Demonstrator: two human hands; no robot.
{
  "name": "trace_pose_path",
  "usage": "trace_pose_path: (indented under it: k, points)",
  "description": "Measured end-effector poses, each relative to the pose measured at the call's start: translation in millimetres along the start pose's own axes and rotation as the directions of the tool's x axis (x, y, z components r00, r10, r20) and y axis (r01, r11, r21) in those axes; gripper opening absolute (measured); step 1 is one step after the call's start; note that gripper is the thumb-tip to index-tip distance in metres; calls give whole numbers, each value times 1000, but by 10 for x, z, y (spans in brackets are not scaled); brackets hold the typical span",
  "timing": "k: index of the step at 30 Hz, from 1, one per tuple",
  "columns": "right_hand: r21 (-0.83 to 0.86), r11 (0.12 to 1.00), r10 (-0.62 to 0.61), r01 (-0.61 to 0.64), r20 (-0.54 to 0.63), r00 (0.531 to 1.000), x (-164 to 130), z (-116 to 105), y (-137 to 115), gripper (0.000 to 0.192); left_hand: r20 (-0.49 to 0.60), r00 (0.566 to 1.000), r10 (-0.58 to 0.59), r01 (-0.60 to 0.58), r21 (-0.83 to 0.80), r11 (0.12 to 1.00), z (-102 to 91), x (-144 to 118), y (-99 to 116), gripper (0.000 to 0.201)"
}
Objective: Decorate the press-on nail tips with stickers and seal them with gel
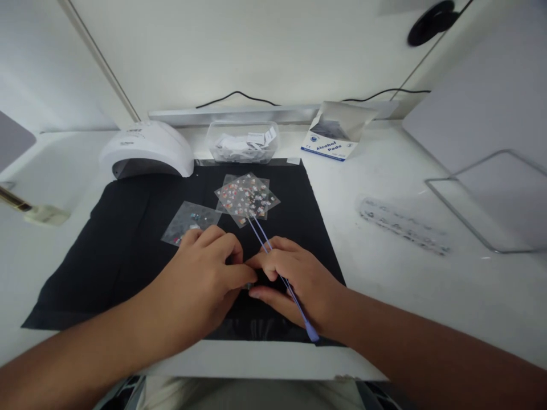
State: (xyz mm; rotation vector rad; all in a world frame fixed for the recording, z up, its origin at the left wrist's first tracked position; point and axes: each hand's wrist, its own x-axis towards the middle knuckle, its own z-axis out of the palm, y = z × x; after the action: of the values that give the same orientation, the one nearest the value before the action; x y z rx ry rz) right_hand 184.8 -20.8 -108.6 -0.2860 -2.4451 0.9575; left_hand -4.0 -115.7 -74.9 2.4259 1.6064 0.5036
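Purple tweezers (pixel 302 310) lie across my right hand (pixel 299 276), held in its curled fingers with the tips pointing away from me. My left hand (pixel 213 279) is closed in a pinch, its fingertips meeting those of the right hand. A small shiny bit shows between the two hands, mostly hidden by the fingers, so I cannot tell what it is. Past the tweezer tips lies a fanned stack of clear sticker sheets (pixel 243 196) with small coloured pictures. Another clear sheet (pixel 177 219) with a few stickers lies just beyond my left knuckles.
Both hands are over a black mat (pixel 128 228) on a white table (pixel 384 285). Along the back stand a white nail lamp (pixel 162 142), a clear tub (pixel 217 151) of white packets and an alcohol pads box (pixel 325 149). A clear strip (pixel 401 225) and a wire stand (pixel 464 219) are right.
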Motion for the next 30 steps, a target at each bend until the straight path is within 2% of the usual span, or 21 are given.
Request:
trace_pose_path:
  k: [6,14,18,20,21,22,23,24,27,29,30]
  points:
    - [-7,1000,14,-14,4,1000,4,3,3,34,30,999,16,-19,109,994,-12,10,7,30]
    - [-23,1000,13,-13,5,1000,16,-2,3,32,22,1000,1,-4,97,995,17,8,41,30]
    - [-44,999,21,-22,-7,1000,1,10,22,30,-17,999,27,-26,40,999,-33,14,4,31]
    - [-44,999,7,-8,-25,1000,-4,3,35,25,-100,995,32,-33,-9,999,-149,-9,-92,37]
    - [-45,999,-1,-1,-36,999,-4,-10,38,21,-192,981,2,-7,-25,1000,-228,-28,-166,38]
    - [-45,999,-5,3,-54,999,-3,-29,37,17,-312,949,-44,32,-42,999,-314,-50,-254,36]
    - [-45,999,-11,7,-79,997,-2,-55,34,14,-433,893,-123,91,-95,991,-400,-74,-352,31]
    - [-45,999,-4,0,-107,994,-3,-88,30,13,-568,787,-243,188,-155,970,-478,-96,-456,27]
    - [-2,1000,6,-6,-215,976,-22,-191,37,16,-736,593,-326,328,-149,933,-618,-132,-752,28]
    - [70,997,34,-15,-277,960,-50,-236,71,23,-738,584,-338,368,-131,921,-616,-117,-898,25]
    - [129,992,56,-17,-299,953,-63,-246,94,27,-715,611,-339,375,-115,920,-593,-100,-949,23]
